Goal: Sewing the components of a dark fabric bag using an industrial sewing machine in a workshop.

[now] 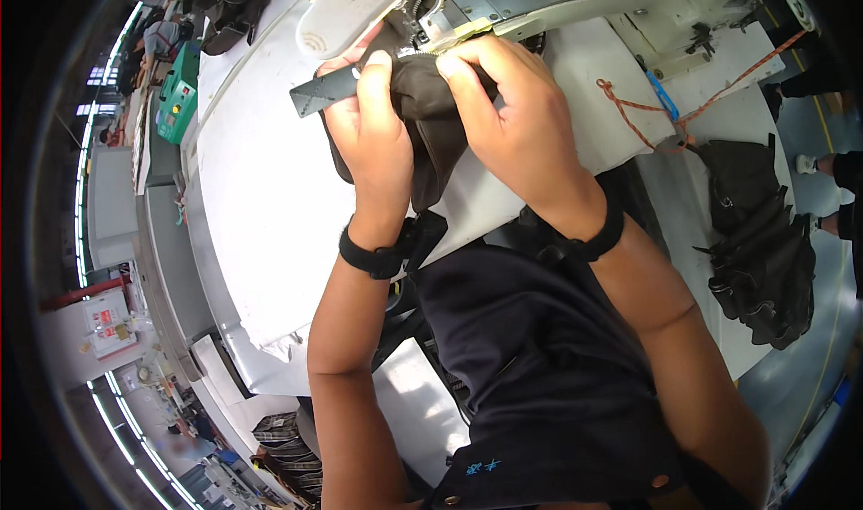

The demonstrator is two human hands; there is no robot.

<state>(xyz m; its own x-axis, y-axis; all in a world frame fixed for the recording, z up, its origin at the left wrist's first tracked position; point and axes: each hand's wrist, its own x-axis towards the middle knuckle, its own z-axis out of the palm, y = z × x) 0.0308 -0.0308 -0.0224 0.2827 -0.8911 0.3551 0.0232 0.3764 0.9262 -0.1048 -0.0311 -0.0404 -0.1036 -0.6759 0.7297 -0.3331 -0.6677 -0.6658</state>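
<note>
My left hand (370,137) and my right hand (520,105) both grip a dark brown bag-like piece (431,146) beneath the head of a sewing machine (548,8). The piece is bunched up between them, and its lower part hangs toward me. A short flat dark grey strip (319,94) sticks out leftward from under my left fingers; whether it is joined to the piece, I cannot tell. The right thumb and forefinger pinch the upper edge close to the needle area. That seam is partly hidden by my fingers and the machine.
The white tabletop (261,195) spreads to the left. On the right lie a pile of dark brown pieces (755,240), an orange cord (629,105) and a blue tool (662,94). A green box (178,92) stands farther left. Another person's legs show at the right rim.
</note>
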